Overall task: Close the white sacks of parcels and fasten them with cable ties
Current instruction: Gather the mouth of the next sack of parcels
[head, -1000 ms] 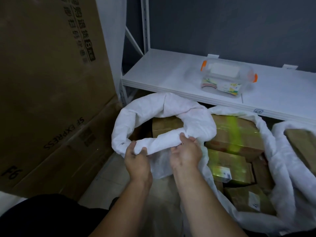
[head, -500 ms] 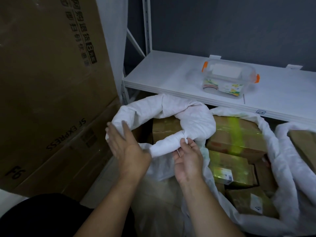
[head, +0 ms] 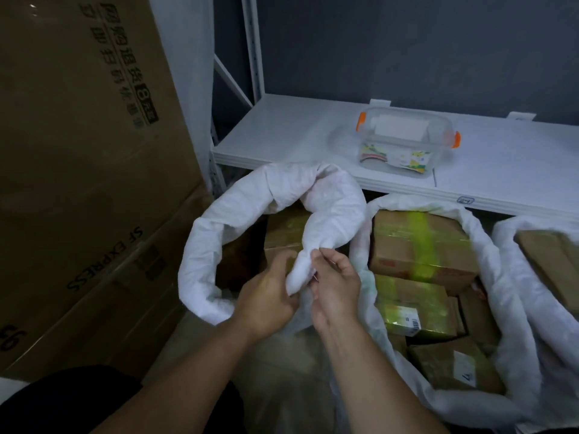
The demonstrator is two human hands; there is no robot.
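Gripping the leftmost sack (head: 206, 245) of three, left hand (head: 269, 296) and right hand (head: 338, 286) fingers clamp its rim.

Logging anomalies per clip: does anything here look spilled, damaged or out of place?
Nothing spilled or torn. Only the lower carton at left is odd: its SF EXPRESS print reads upside down, so it seems inverted. The left hand and right hand grip the left sack by its rolled rim.

White sack (head: 225, 233) open, rim rolled; parcels (head: 419, 242) inside neighbouring sack.
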